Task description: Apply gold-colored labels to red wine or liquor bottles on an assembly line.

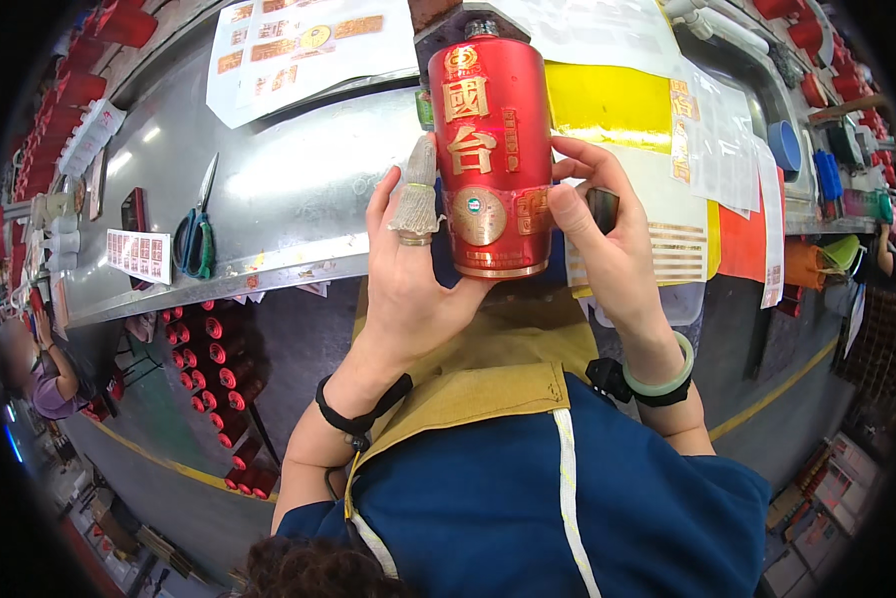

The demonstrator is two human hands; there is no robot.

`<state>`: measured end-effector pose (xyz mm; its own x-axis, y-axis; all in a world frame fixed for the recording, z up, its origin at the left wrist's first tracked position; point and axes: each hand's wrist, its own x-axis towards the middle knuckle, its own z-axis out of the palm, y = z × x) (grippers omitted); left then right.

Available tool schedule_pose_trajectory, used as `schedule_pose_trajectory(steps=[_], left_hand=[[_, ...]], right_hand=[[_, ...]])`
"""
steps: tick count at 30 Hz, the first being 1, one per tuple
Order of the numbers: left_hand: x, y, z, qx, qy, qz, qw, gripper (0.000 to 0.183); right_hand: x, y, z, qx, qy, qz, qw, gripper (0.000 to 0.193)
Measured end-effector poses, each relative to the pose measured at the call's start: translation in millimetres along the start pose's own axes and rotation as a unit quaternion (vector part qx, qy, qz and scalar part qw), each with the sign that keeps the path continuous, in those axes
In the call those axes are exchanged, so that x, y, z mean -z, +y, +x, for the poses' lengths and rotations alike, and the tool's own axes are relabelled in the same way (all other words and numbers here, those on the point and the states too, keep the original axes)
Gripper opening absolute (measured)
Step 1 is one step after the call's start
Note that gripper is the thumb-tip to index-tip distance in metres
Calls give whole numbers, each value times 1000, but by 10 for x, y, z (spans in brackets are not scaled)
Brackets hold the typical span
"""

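A glossy red bottle [513,100] with raised gold lettering, a round gold emblem and a short dark neck stands in the upper middle. My left hand [418,279] holds its lower left side, thumb under the base edge. One left finger wears a grey knitted finger cover [418,204]. On the bottle's right side rest the thumb and fingertips of my right hand [612,239], beside a small gold label. Something dark and rounded [601,209] shows within the right hand; its kind is unclear.
Scissors [201,239] with dark teal handles lie on the metal table [298,189], near a small label sheet [139,254]. Gold label sheets [308,40] spread behind. Yellow [607,105] and red sheets [752,239] lie right, near a blue cup [784,147]. Several red bottles [214,379] stand below left.
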<state>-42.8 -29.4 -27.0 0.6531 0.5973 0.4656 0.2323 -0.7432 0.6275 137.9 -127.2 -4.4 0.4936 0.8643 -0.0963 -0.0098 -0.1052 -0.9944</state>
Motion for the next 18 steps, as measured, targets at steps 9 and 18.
schedule_pose_trajectory(steps=[9,18], left_hand=[[-104,146,76,43,80,-93,991,97],[-140,77,49,53,83,-96,991,110]], right_hand=[[183,-466,80,242,18,-233,942,27],[70,-822,318,426,-61,-450,783,39]])
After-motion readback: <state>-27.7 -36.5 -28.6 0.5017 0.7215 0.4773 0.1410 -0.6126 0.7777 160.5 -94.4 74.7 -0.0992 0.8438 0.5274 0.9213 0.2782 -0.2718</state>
